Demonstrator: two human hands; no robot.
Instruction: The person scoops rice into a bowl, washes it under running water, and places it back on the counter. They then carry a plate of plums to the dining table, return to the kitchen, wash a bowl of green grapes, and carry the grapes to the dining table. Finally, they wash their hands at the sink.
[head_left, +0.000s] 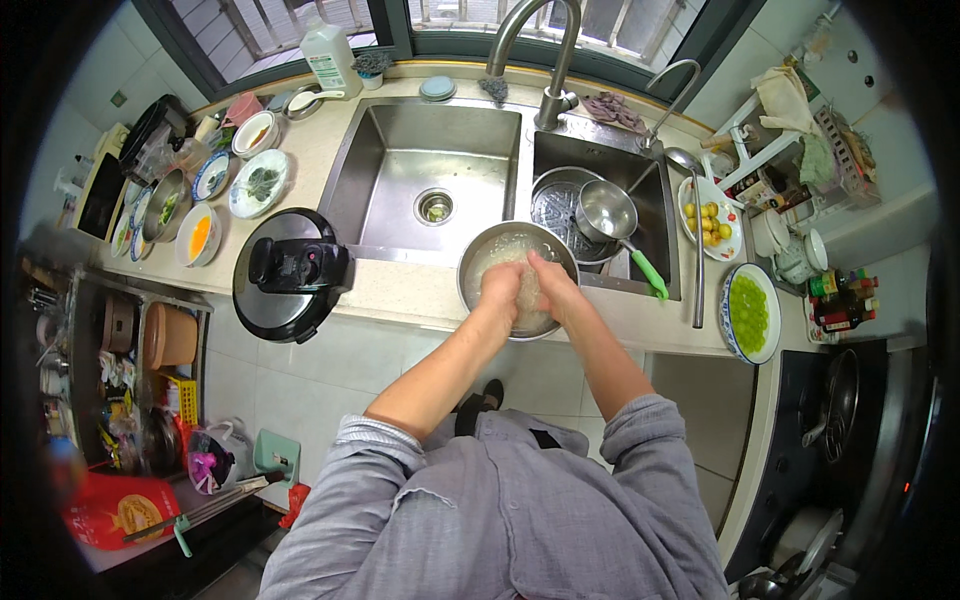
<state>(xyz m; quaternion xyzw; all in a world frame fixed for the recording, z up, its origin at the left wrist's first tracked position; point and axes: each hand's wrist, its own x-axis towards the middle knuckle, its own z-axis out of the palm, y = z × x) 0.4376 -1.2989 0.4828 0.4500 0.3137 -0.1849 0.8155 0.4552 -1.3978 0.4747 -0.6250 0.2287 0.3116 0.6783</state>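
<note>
A round metal bowl (466, 262) of cloudy water rests on the counter's front edge, before the sink divider. Wet rice (529, 291) is gathered between my two hands inside it. My left hand (501, 286) curls around the rice from the left, its fingers partly hidden. From the right, my right hand (556, 285) presses against the same rice, thumb on top. Several loose grains and bubbles float near the far rim.
A double steel sink (450, 176) lies beyond the bowl; its right basin holds a green-handled saucepan (606, 210). A black-and-steel pressure cooker lid (289, 274) sits left. Dishes of food line the left counter. Grapes (748, 313) and yellow fruit (706, 223) stand right, beside a ladle (698, 247).
</note>
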